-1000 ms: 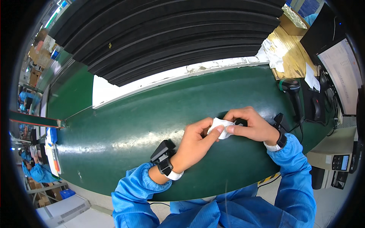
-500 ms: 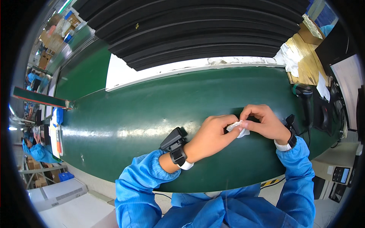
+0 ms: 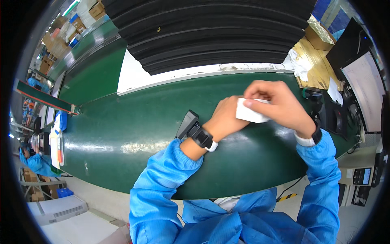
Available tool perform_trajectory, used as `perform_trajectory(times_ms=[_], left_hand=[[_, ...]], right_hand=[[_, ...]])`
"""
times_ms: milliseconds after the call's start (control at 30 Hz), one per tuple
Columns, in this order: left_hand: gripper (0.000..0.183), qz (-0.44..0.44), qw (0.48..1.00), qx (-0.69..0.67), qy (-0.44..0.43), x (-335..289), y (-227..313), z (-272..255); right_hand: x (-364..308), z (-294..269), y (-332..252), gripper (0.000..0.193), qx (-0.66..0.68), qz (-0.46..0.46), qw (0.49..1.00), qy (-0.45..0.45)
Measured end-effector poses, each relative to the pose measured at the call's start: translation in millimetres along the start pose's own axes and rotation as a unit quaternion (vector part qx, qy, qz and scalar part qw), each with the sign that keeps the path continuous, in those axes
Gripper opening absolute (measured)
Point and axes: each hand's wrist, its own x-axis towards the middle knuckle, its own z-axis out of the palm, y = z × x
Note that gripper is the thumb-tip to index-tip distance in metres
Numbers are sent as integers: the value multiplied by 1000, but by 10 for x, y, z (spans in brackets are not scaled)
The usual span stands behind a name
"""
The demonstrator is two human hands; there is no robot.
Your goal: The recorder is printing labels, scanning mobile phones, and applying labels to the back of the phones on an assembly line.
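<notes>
Over the green-topped bench (image 3: 162, 110), a small white wipe (image 3: 252, 114) with a folded, flat look is pinched in my right hand (image 3: 278, 103). The thumb lies across the wipe's upper part, and the bent fingers are slightly blurred. Whether it is paper or cloth I cannot tell. My left hand (image 3: 227, 116) reaches in from the left, back upward, against the wipe's left edge. Its fingertips are hidden behind the wipe, so their grip does not show. Each wrist wears a black strap and a white band; a black device (image 3: 188, 124) sits on the left one.
Stacked black ribbed panels (image 3: 211, 36) rest on a white board (image 3: 134, 77) at the far side. To the right are a handheld scanner (image 3: 313, 94), a wooden board (image 3: 310, 61) and a monitor (image 3: 363, 87). A green post (image 3: 44, 97) stands at the left. A co-worker (image 3: 38, 162) is beyond.
Both hands have moved away from me and slightly left. The wipe was crumpled between the fingertips of both hands; now it is spread flatter under my right thumb.
</notes>
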Motion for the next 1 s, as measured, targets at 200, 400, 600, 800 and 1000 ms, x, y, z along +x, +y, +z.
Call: perform_trajectory(times_ms=[200, 400, 600, 800, 1000], left_hand=[[25, 127, 981, 116, 95, 392, -291, 199], [15, 200, 953, 135, 185, 367, -513, 328], [13, 154, 964, 184, 115, 391, -487, 236], [14, 129, 968, 196, 94, 378, -479, 209], [19, 154, 962, 196, 109, 432, -527, 223]], right_hand=[[366, 217, -16, 20, -321, -183, 924, 97], [220, 654, -62, 20, -460, -200, 865, 12], [184, 569, -22, 38, -280, -147, 949, -8], [131, 614, 72, 45, -216, -124, 969, -3], [-15, 624, 61, 52, -259, -131, 957, 2]])
